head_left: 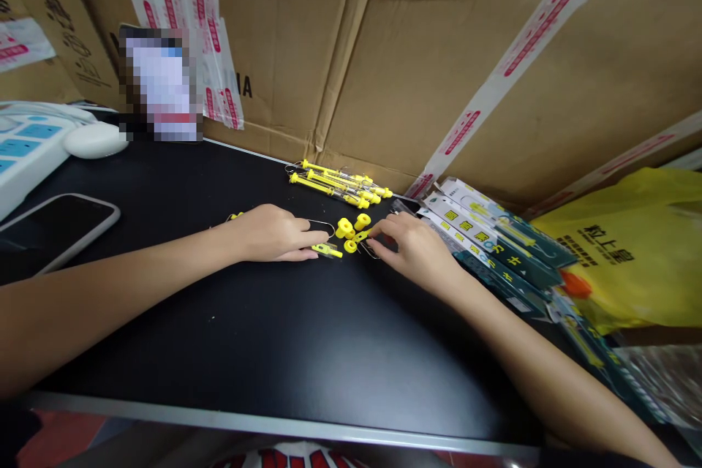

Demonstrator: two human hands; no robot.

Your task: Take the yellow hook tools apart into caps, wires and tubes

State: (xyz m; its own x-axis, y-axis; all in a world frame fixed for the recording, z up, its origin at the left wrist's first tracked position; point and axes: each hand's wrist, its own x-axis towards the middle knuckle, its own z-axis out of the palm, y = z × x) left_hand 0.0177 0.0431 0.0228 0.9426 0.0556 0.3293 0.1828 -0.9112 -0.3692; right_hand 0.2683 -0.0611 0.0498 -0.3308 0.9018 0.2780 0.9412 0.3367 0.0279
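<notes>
My left hand (277,232) is closed around a spring scale, whose yellow end (329,250) pokes out past the fingertips; the palm hides its middle. A thin wire hook (323,223) curves out by the same fingers. My right hand (409,245) pinches a small flat yellow piece (362,235) at the tabletop. Between the two hands lie several loose yellow caps (344,227). Behind them rests a pile of yellow spring scales (340,184) with clear tubes and wire hooks.
Printed spring scale boxes (488,241) are stacked at the right, beside a yellow plastic bag (630,241). Large cardboard cartons (439,51) wall off the back of the black table (263,336). A phone (60,234), a power strip (33,146) and a white rounded object (96,140) lie left.
</notes>
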